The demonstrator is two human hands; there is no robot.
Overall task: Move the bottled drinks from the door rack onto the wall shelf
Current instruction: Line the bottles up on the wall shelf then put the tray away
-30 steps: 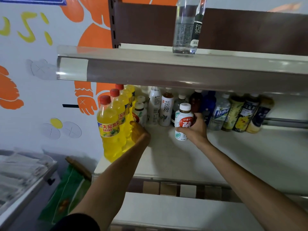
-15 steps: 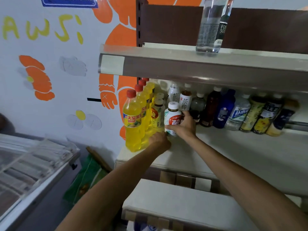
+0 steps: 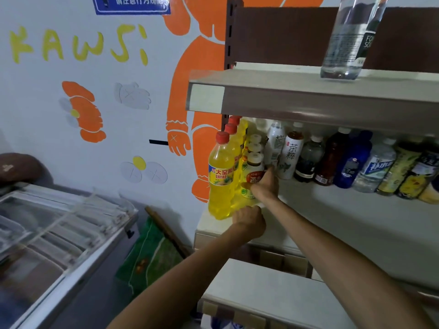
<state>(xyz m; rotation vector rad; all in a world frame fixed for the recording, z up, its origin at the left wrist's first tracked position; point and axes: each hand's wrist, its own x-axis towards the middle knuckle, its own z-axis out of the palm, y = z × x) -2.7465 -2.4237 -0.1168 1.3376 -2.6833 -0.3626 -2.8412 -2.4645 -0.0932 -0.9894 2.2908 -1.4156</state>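
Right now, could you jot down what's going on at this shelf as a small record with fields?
Right hand: grip curled round the white bottle, upright beside the yellow bottles
Left hand: at the front edge of the wall shelf, below the yellow bottles; whether it holds anything is unclear
Back row: mixed bottles, upright
Upper shelf: one clear bottle

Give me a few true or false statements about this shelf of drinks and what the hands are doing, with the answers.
1. The right hand grips the small red-labelled bottle. True.
2. The yellow bottles have blue caps. False: their caps are red.
3. A clear bottle stands on the upper shelf. True.
4. The yellow bottles stand at the right end of the lower shelf. False: they stand at its left end.
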